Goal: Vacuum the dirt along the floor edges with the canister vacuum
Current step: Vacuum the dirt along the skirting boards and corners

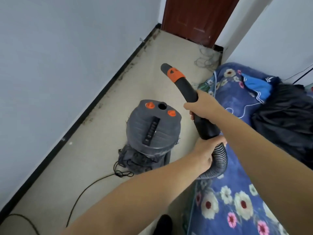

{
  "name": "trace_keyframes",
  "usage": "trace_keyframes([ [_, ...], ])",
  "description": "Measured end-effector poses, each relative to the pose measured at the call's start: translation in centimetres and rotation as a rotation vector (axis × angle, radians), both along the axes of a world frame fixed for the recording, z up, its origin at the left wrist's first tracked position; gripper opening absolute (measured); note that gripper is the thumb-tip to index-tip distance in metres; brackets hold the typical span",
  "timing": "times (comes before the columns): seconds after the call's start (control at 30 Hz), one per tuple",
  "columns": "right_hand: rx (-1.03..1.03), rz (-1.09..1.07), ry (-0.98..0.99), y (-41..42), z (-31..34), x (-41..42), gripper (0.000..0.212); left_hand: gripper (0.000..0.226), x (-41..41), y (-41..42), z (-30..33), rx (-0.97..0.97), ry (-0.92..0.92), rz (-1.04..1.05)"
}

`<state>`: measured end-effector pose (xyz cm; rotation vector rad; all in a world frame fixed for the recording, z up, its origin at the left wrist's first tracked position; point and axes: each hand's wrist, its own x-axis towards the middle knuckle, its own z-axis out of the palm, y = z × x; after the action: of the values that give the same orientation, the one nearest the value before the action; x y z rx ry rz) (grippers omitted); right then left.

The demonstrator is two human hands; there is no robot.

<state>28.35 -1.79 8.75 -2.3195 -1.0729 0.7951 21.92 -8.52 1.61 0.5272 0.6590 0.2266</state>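
i hold the black wand [188,87] of the canister vacuum [153,128] in mid-air, my right hand [203,106] wrapped around its middle, my left hand [205,155] curled around the joint where the ribbed hose [220,160] begins. the wand's orange-collared tip points past the canister toward the brown door [198,17]. the grey canister stands on the beige floor [105,106], its top socket open with no hose in it, its power cord [81,195] trailing behind it. left of the canister, dark dirt [125,68] lines the black baseboard [67,133] under the white wall. right of it lies a blue floral quilt [237,200] with dark clothes [286,119] piled on top.
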Motion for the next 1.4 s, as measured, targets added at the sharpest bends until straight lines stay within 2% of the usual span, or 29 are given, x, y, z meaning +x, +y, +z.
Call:
trace_keyframes([
  [0.07,0.059,-0.023,-0.061,-1.2,1.3,4.7,0.018,0.020,5.0,-0.7,0.8,0.043,0.003,-0.006],
  [0.2,0.250,-0.048,-0.089,-0.3,2.7,10.6,0.020,0.020,11.2,1.2,1.8,0.197,0.129,0.100],
  [0.4,0.403,0.076,-0.136,6.9,3.4,14.7,0.022,0.017,16.3,8.9,2.4,0.305,0.142,0.288],
  [0.5,0.442,0.139,-0.150,11.4,3.3,16.7,0.023,0.032,18.8,13.3,2.0,0.358,0.163,0.333],
  [0.7,0.419,0.156,-0.161,19.7,3.1,23.0,0.021,0.034,25.8,21.2,1.0,0.282,0.119,0.410],
  [0.83,0.318,0.302,-0.241,25.4,3.4,26.2,0.025,0.007,31.0,26.0,1.2,0.154,0.071,0.488],
  [0.9,0.336,0.375,-0.276,29.1,4.0,27.8,0.030,0.004,33.7,29.8,1.5,0.154,0.030,0.531],
  [1.0,0.417,0.483,-0.300,35.1,4.9,30.1,0.031,0.013,36.5,36.7,1.8,0.208,0.027,0.592],
  [1.1,0.483,0.543,-0.232,41.5,3.5,32.6,0.031,0.038,38.6,43.5,0.3,0.215,0.111,0.696],
  [1.2,0.418,0.602,-0.083,47.5,0.2,35.4,0.033,0.055,41.0,48.7,-2.7,0.208,0.178,0.822],
  [1.4,0.164,0.684,0.154,55.4,-4.3,39.3,0.025,0.042,44.1,53.5,-5.2,0.217,0.355,0.836],
])
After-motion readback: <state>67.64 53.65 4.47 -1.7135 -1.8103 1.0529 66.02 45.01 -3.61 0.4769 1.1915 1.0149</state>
